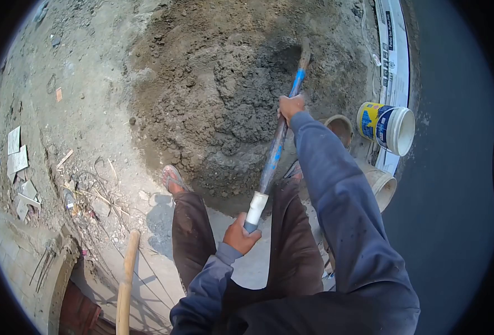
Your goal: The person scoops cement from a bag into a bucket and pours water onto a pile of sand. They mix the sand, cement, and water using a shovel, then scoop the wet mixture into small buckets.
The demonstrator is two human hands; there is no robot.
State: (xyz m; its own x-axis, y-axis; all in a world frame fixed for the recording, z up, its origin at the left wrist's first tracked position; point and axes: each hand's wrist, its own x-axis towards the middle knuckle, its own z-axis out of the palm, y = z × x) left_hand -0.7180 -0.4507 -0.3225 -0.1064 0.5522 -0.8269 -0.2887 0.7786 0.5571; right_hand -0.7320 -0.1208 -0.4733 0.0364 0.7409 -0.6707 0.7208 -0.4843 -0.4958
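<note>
Dusty ground, mortar heap [241, 106]: left hand [240, 234] and right hand [290, 106] clenched on tool handle [275, 153], mixing underway; next move likely needs a firm pull.

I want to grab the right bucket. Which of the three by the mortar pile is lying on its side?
The white bucket with the yellow and blue label; its mouth faces sideways. The two plain buckets nearer the right hand stand mouth-up.
</note>
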